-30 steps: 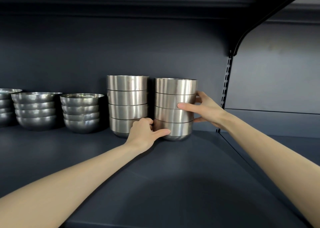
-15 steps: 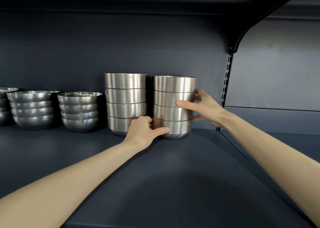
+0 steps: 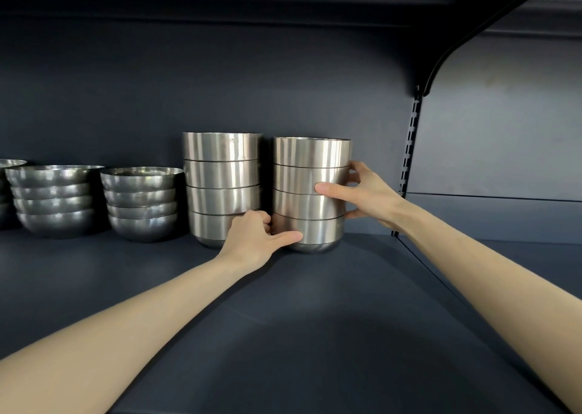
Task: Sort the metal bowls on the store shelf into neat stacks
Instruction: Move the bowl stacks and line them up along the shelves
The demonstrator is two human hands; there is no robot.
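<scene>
Left hand (image 3: 252, 240) and right hand (image 3: 370, 193) clasp the end stack (image 3: 310, 155); narrow gap to neighbouring stack (image 3: 222, 174).

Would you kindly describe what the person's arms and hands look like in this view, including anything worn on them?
Both arms are bare as far as the frame shows: no sleeves on the left forearm or the right forearm. The left hand and right hand wear no gloves, and no watch, bracelet or ring is visible. The right thumbnail looks short and unpainted.
</scene>
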